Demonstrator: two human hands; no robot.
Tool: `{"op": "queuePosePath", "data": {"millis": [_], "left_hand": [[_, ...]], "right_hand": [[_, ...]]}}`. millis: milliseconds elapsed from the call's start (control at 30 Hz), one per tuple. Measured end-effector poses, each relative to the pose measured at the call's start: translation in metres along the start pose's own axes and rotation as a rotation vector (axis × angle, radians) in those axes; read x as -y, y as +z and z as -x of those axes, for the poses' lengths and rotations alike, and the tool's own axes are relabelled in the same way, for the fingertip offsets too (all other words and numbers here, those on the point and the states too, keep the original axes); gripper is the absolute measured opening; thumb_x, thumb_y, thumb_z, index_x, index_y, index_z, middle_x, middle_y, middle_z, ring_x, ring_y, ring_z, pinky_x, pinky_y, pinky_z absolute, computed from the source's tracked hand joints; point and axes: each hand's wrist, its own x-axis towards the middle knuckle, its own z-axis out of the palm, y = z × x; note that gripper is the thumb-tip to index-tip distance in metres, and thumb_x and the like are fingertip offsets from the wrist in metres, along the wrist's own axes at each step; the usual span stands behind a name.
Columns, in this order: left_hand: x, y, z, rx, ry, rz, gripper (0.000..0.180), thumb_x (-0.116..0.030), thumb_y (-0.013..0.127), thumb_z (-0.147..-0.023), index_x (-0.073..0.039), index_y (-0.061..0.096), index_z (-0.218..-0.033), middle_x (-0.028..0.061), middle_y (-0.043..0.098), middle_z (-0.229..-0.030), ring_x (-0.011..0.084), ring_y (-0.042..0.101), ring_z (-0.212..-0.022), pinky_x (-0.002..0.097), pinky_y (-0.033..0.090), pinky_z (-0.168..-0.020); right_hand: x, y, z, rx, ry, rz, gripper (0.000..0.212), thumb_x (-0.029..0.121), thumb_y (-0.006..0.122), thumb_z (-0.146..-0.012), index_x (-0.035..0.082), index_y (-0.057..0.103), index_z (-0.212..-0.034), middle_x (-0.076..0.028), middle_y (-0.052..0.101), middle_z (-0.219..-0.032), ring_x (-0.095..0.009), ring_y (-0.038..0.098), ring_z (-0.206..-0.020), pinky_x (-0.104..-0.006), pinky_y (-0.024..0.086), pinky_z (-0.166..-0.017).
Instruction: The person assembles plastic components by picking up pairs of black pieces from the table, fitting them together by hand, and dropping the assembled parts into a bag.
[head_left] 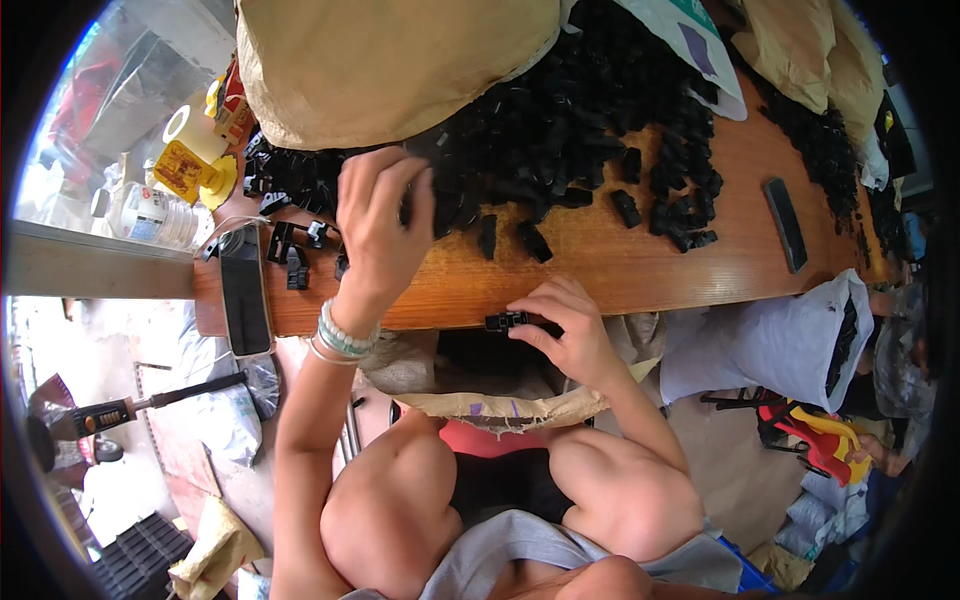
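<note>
My right hand is at the front edge of the wooden table, pinching a small black plastic part between thumb and fingers. My left hand, with a beaded bracelet on its wrist, is raised at the near left side of a large heap of similar black plastic parts. Its fingers are curled round a dark spot, and I cannot make out what lies in them. Several loose parts, one of them a black part, rest on the wood between the heap and my hands.
A brown sack leans over the heap. An open sack hangs below the table edge above my knees. Phone-like dark slabs lie left and right. A white sack stands right; a yellow tape holder sits at the far left.
</note>
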Motion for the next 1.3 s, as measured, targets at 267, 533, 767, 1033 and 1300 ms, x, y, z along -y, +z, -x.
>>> {"op": "queuePosePath", "data": {"millis": [267,533,767,1033,1300], "left_hand": [[-0.013,0.008,0.046,0.331,-0.349,0.152,0.05,-0.015,0.076,-0.074,-0.002,0.053,-0.117,0.0178,0.053,-0.113,0.0357,0.049,-0.108,0.0448,0.04,-0.094],[-0.036,0.001,0.039,0.324,-0.186,0.08,0.052,-0.003,0.073,-0.07,-0.003,0.056,-0.118,0.015,0.055,-0.115,0.0343,0.05,-0.112,0.0436,0.04,-0.095],[-0.028,0.003,0.015,0.499,0.017,-0.013,0.039,0.0,0.069,-0.068,-0.005,0.063,-0.107,0.013,0.056,-0.105,0.031,0.051,-0.099,0.0399,0.043,-0.084],[-0.026,0.011,0.007,0.411,0.122,0.1,0.021,0.0,0.067,-0.068,0.0,0.065,-0.09,0.0114,0.056,-0.099,0.0287,0.053,-0.088,0.037,0.046,-0.077],[-0.049,0.011,0.011,0.812,0.172,0.007,0.011,-0.013,0.067,-0.073,-0.003,0.066,-0.076,0.0079,0.055,-0.088,0.0242,0.05,-0.089,0.0344,0.042,-0.078]], "right_hand": [[0.006,0.013,0.0,0.029,-0.068,-0.079,0.025,0.017,0.076,-0.074,0.002,0.065,-0.092,-0.01,0.063,-0.085,-0.028,0.057,-0.081,-0.0368,0.045,-0.073],[0.005,0.015,0.001,-0.023,-0.035,-0.08,0.024,0.015,0.075,-0.077,0.0,0.065,-0.092,-0.012,0.064,-0.091,-0.03,0.058,-0.085,-0.0362,0.046,-0.076],[0.003,0.014,-0.001,-0.063,-0.031,-0.032,0.024,0.014,0.076,-0.075,-0.001,0.066,-0.091,-0.012,0.063,-0.095,-0.03,0.058,-0.087,-0.0357,0.047,-0.076],[0.003,0.012,0.0,-0.058,-0.026,0.025,0.026,0.012,0.078,-0.071,0.0,0.067,-0.092,-0.012,0.06,-0.091,-0.03,0.057,-0.084,-0.0361,0.047,-0.073],[-0.001,0.012,0.001,-0.073,-0.073,0.023,0.026,0.012,0.077,-0.072,0.001,0.067,-0.092,-0.011,0.062,-0.096,-0.029,0.057,-0.086,-0.0361,0.047,-0.072]]}}
